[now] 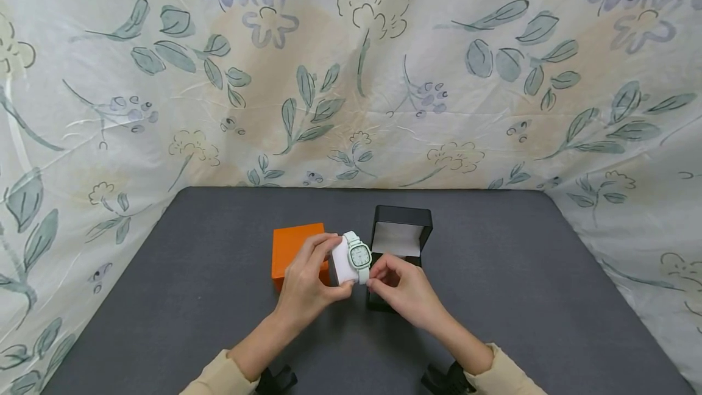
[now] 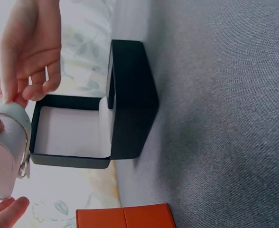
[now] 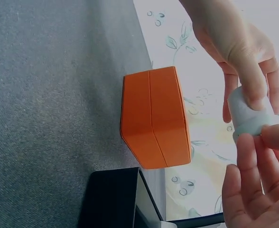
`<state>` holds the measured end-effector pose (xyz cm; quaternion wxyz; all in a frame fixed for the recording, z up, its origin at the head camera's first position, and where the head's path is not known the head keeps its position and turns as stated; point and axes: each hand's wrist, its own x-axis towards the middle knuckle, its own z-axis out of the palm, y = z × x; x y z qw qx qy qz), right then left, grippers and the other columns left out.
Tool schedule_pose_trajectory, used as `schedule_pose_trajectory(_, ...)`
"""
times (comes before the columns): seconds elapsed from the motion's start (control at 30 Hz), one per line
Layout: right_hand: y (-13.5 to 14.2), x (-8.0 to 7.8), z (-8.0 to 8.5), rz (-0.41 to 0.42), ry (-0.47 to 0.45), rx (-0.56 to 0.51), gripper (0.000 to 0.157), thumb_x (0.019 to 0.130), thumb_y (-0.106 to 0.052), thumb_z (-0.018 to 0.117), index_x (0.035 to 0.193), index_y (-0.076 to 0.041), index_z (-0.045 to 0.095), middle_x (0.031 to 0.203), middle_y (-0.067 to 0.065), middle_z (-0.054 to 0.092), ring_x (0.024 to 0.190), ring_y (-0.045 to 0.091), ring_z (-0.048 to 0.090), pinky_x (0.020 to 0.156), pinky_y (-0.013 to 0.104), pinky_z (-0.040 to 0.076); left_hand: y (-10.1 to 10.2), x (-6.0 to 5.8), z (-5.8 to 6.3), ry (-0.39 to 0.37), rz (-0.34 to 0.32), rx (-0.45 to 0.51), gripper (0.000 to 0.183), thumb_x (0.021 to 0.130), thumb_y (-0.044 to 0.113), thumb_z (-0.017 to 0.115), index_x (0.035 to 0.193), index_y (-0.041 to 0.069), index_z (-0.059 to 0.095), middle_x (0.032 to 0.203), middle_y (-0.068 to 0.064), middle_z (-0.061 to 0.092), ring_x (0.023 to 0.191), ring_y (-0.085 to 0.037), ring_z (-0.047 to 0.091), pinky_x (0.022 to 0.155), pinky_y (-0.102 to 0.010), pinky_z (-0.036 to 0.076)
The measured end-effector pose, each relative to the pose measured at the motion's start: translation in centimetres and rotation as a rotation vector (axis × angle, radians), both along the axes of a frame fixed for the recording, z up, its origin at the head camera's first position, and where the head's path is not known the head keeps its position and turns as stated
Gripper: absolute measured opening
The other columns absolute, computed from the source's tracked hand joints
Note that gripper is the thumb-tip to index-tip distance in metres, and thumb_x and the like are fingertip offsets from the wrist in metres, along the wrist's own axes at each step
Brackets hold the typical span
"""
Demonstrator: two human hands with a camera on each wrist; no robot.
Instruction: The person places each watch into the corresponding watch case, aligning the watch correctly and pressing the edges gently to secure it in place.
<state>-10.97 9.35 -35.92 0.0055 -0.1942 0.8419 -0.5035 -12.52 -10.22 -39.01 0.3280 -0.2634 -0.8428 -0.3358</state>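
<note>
A pale mint wristwatch with a squarish dial is wrapped around a white watch cushion. My left hand grips the cushion by its ends, thumb below and fingers above, with the watch face turned up. At the watch's right side, my right hand pinches the mint strap between thumb and fingertip. Just behind that hand stands a black watch box, its lid raised and its lining pale; the hand hides part of its base.
An orange box sits on the dark grey table behind my left hand, to the left of the black box. Floral cloth hangs along the table's far edge and sides. Dark straps circle both wrists.
</note>
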Motion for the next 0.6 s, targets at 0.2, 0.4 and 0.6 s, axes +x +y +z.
schedule_pose_trajectory(0.2, 0.3, -1.0, -2.3, 0.018, 0.07, 0.009, 0.01, 0.082, -0.007, 0.067, 0.085, -0.01, 0.059, 0.078, -0.003, 0.06, 0.066, 0.007, 0.055, 0.058, 0.023, 0.048, -0.2, -0.2, 0.0, -0.022, -0.028, -0.001, 0.065, 0.059, 0.019, 0.081, 0.118, 0.006, 0.057, 0.117, -0.007, 0.054, 0.091, -0.019, 0.058, 0.066, -0.026, 0.052)
schedule_pose_trajectory(0.4, 1.1, -1.5, -3.0, 0.089, 0.132, 0.053, 0.018, 0.083, -0.013, 0.068, 0.096, -0.018, 0.056, 0.086, -0.007, 0.059, 0.076, 0.006, 0.057, 0.067, 0.027, 0.051, -0.6, -0.3, 0.0, -0.043, -0.08, -0.006, 0.066, 0.062, 0.02, 0.08, 0.121, 0.007, 0.056, 0.12, -0.007, 0.053, 0.096, -0.018, 0.057, 0.068, -0.029, 0.053)
schedule_pose_trajectory(0.6, 1.8, -1.8, -2.9, 0.135, 0.127, 0.06, 0.051, 0.081, -0.013, 0.07, 0.126, -0.018, 0.047, 0.114, -0.003, 0.055, 0.097, 0.015, 0.057, 0.079, 0.036, 0.051, -0.8, -0.3, 0.1, -0.064, -0.109, -0.019, 0.067, 0.063, 0.021, 0.08, 0.124, 0.008, 0.054, 0.122, -0.007, 0.052, 0.1, -0.019, 0.056, 0.072, -0.032, 0.054)
